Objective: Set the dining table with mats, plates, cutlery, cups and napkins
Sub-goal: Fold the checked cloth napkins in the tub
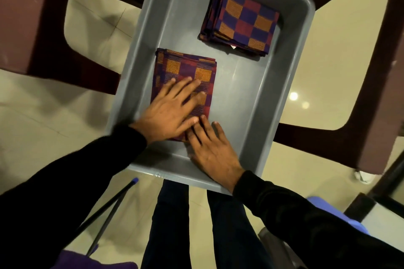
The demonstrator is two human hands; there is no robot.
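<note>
A grey plastic tub [247, 98] stands in front of me, seen from above. Inside it lie two folded checked cloths in purple, maroon and orange: a near cloth [185, 70] at the left and a far stack [240, 22] at the back right. My left hand [168, 109] lies flat with spread fingers on the near cloth. My right hand [212, 148] rests flat on the tub floor at that cloth's near corner, fingers straight and touching its edge.
The tub sits among dark brown chairs [32, 17] over a cream tiled floor [43, 105]. A black stick with a blue tip [122, 194] leans at the lower left. My legs stand just below the tub. A blue object [332, 212] shows at the lower right.
</note>
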